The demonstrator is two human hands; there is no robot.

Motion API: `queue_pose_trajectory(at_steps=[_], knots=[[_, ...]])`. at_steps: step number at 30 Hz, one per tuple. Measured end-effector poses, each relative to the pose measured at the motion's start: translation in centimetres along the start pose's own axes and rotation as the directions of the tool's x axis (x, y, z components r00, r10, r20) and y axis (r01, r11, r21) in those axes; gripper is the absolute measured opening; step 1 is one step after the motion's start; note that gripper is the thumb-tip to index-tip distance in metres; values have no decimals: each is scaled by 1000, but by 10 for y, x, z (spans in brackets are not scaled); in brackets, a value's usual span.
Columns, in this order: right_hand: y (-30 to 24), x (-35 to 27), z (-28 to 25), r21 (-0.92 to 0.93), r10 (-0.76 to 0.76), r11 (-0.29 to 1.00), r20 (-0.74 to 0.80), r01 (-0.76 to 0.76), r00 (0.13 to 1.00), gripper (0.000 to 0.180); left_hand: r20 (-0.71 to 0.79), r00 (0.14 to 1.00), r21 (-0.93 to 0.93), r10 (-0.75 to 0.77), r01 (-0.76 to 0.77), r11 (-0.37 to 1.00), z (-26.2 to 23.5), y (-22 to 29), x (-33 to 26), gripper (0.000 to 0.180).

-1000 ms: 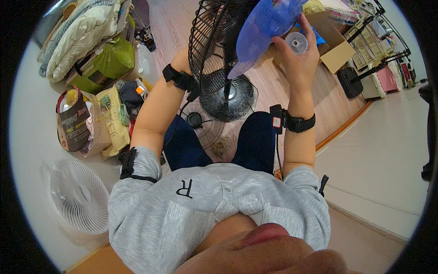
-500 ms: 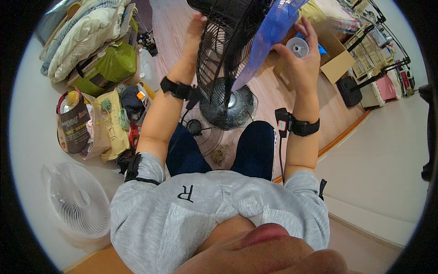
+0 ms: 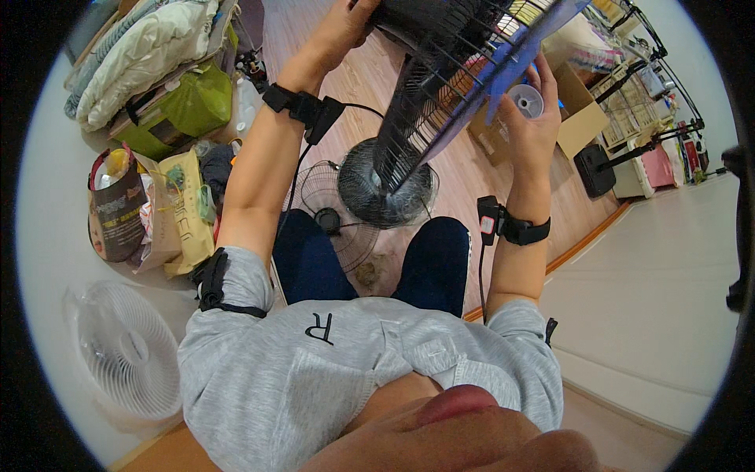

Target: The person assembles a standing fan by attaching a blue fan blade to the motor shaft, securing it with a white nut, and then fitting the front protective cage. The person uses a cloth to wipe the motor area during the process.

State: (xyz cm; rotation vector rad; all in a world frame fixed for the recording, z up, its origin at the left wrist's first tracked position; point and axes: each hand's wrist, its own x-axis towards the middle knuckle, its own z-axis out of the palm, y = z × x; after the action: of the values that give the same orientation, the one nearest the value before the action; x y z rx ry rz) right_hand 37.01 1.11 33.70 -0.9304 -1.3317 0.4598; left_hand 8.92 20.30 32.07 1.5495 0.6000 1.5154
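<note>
A black stand fan tilts above the floor, its wire guard (image 3: 446,110) facing right and its translucent blue blade (image 3: 513,67) at the guard's outer side. My left hand (image 3: 338,33) is closed on the black motor housing (image 3: 421,22) behind the guard. Beside the blade, my right hand (image 3: 536,134) holds a round white plastic cap (image 3: 526,101) between thumb and fingers. Some of its fingertips go out of sight near the blade's edge. Below, the fan's round dark base (image 3: 366,189) rests on the floor between my knees.
A loose wire guard (image 3: 350,245) with a dark centre lies by the base. Paper bags (image 3: 189,212) and a green bag (image 3: 185,102) line the left. A white guard in plastic (image 3: 134,346) lies lower left. An open cardboard box (image 3: 580,106) and black stand (image 3: 594,171) stand right.
The fan head has swung to the right and turned, so its guard wires show more. My left hand has moved up and right onto the housing. My right hand has shifted slightly right with the cap.
</note>
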Motion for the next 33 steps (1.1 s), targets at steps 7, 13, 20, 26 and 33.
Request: queue_pose_trajectory(at_steps=[7, 13, 20, 26, 33], knots=[[16, 6, -7, 166, 107, 979, 46, -114, 993, 80, 90, 976, 137, -201, 187, 973, 9, 20, -16, 57], [0, 8, -9, 200, 239, 947, 79, -250, 968, 76, -14, 986, 153, -164, 164, 975, 16, 23, -25, 57], [-12, 9, -8, 324, 318, 884, 114, -338, 941, 63, 7, 990, 176, -141, 138, 975, 21, 31, -27, 57], [-1, 19, -17, 357, 410, 811, 221, -464, 885, 48, 54, 998, 111, 39, -45, 993, 42, 49, -34, 72], [-30, 5, -12, 426, 459, 772, 141, -472, 877, 33, 23, 997, 235, -77, 70, 969, 42, 65, -40, 74]])
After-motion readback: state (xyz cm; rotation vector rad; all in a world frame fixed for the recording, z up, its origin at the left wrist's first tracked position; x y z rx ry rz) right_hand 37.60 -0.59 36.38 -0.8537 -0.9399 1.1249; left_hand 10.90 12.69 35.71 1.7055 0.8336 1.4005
